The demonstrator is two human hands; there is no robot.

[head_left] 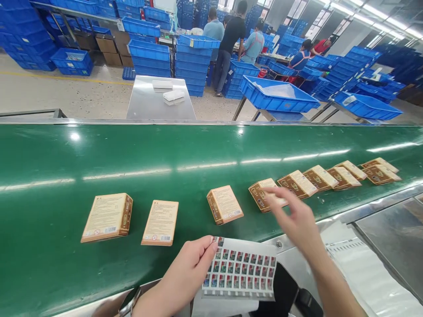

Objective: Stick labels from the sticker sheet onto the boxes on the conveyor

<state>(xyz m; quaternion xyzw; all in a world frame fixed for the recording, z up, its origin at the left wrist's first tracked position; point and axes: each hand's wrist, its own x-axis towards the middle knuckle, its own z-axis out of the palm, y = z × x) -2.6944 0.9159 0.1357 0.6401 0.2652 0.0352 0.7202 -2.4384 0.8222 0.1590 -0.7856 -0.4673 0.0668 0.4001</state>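
My left hand [194, 264] grips a sheet of small stickers [243, 268] by its upper left corner, thumb on top. Rows of tiny dark red and green labels cover the sheet. My right hand [294, 215] is over a small brown and cream carton [259, 196] on the belt; thumb and index tips come together at its face. Anything between those tips is too small to make out, and I cannot tell whether they touch the carton. Left of it lies another carton [226, 204], then a cream carton [160, 222] and one more carton [109, 215].
Several cartons [319, 177] lie in a row to the right on the green conveyor belt [132, 149]. White sheets [366, 268] lie at the lower right. Beyond the belt stand a metal table [158, 103], a blue crate [280, 99], stacked crates and several people [231, 39].
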